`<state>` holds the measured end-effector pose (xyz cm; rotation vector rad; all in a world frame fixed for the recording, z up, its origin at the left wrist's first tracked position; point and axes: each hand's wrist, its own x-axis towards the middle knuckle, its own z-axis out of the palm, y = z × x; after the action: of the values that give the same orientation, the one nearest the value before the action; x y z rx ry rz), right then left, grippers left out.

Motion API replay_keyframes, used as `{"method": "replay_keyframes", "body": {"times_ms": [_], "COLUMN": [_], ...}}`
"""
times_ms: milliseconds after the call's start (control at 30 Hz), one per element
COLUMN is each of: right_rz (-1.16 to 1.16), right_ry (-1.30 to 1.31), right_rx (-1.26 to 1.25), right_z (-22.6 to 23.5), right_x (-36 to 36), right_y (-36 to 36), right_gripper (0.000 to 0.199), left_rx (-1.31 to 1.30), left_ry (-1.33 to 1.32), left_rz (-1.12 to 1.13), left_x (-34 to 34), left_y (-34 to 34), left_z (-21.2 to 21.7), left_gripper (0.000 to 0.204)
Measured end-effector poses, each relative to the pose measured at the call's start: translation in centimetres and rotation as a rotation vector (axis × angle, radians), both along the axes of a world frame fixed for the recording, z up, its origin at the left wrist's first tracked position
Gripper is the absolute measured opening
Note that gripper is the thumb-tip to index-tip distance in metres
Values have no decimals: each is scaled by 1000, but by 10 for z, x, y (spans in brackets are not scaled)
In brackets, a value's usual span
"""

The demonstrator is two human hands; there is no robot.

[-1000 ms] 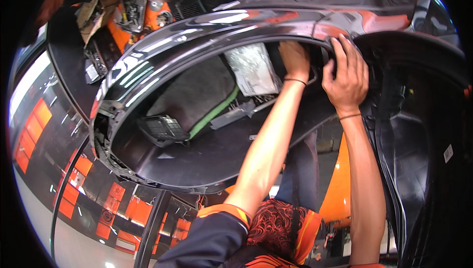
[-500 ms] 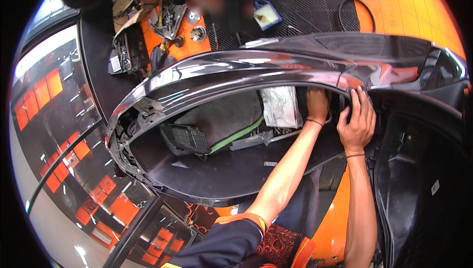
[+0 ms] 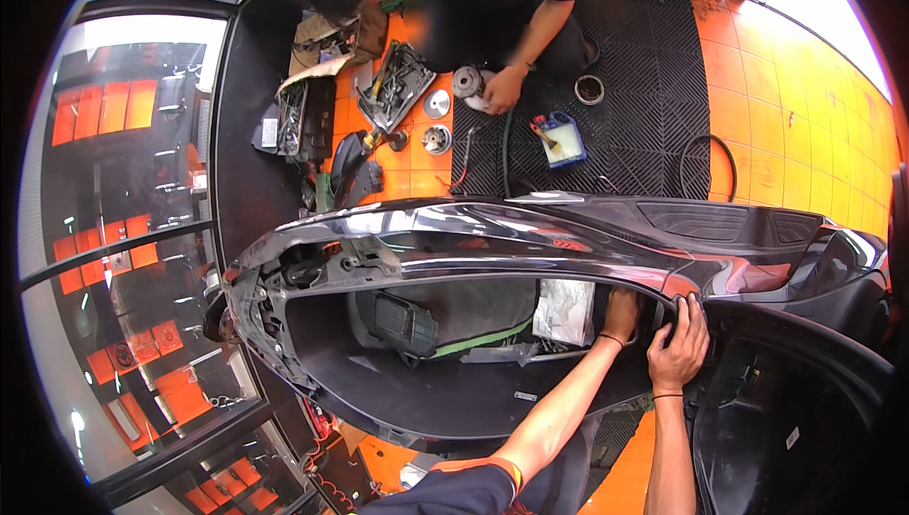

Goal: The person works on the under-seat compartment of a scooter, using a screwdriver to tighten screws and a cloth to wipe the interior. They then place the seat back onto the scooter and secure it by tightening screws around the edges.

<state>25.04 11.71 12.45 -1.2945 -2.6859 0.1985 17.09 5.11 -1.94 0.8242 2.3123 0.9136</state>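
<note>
The glossy black scooter body panel (image 3: 530,231) lies across the middle of the view, and its open compartment (image 3: 426,392) faces the camera. At the right end of this opening both hands meet. The left hand (image 3: 622,310) reaches inside, under the upper edge of the panel; its fingers are hidden behind that edge, so I cannot tell if it grips something. The right hand (image 3: 680,349) lies on the rim of the opening with the fingers curled over the edge, holding it; the fingertips are out of sight. Just beside the left hand is a clear plastic bag (image 3: 565,310), and near it a green strap (image 3: 488,337) and a dark ribbed box (image 3: 405,323). Beyond the panel, on the orange tiled floor (image 3: 805,146), another person's hand (image 3: 500,91) rests next to round metal parts (image 3: 436,104); the tools around them are too small to name.
</note>
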Motion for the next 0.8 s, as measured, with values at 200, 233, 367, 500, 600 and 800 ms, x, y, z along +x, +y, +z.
{"method": "replay_keyframes", "body": {"times_ms": [200,233,367,500,600,800], "right_rz": [0,-7,-10,-1,0,-20], "right_ry": [-12,2,-22,-12,-7,2], "right_rx": [-16,-24,-32,-5,2,-27], "right_z": [0,0,-1,-1,-1,-2], "right_x": [0,0,1,1,1,2], "right_y": [-1,-1,-1,0,0,0], "right_gripper": [52,51,54,53,51,50], "left_rx": [61,97,-94,4,42,30], "left_ry": [-16,24,-47,-8,14,-20], "left_rz": [-12,-1,-99,-84,-93,-116], "left_x": [1,0,4,3,3,1], "left_y": [-1,-1,-3,-5,-5,-6], "left_z": [-1,-2,-3,-8,-10,-8], "left_gripper": [19,18,17,16,16,16]}}
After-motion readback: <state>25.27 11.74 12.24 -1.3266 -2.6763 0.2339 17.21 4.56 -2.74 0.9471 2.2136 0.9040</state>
